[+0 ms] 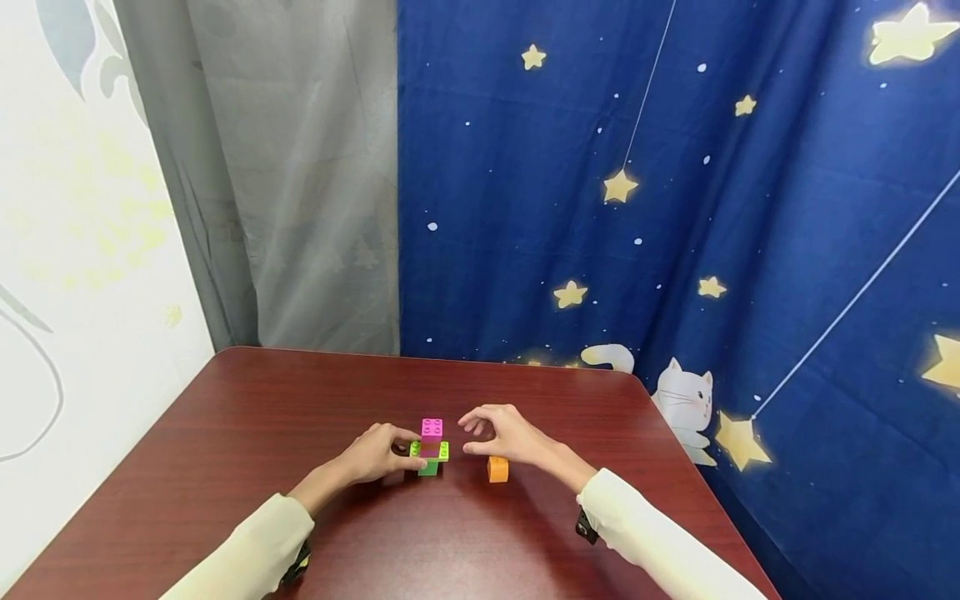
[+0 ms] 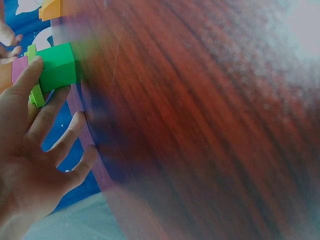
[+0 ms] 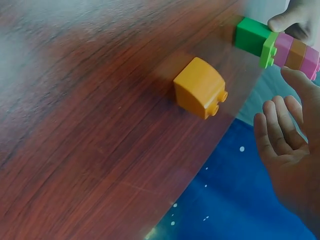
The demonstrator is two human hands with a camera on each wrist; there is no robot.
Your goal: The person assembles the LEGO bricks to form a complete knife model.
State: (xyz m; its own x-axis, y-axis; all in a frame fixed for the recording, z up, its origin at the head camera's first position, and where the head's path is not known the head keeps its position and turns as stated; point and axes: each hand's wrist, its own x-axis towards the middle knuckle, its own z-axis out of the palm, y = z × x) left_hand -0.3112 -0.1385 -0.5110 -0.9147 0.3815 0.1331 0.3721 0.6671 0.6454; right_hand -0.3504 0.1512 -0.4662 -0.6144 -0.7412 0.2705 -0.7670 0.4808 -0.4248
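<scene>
A small tower of toy building bricks stands on the table, with a green brick (image 2: 57,65) at the base. Across it lies a wider light green plate (image 1: 444,451). Above come pink and brown bricks (image 3: 296,55), topped by a pink brick (image 1: 432,427). My left hand (image 1: 371,454) pinches the tower low down from the left, between thumb and fingers. Right of the tower, my right hand (image 1: 510,433) hovers with relaxed, spread fingers and holds nothing. Just below it, apart from the tower, sits an orange brick with a curved side (image 3: 197,87), its studs facing sideways in the right wrist view.
The bricks stand on a dark red wood-grain table (image 1: 315,392) with rounded far corners. Behind it hang a grey curtain (image 1: 300,167) and a blue curtain with stars (image 1: 510,208). A white patterned surface (image 1: 90,333) borders the left side.
</scene>
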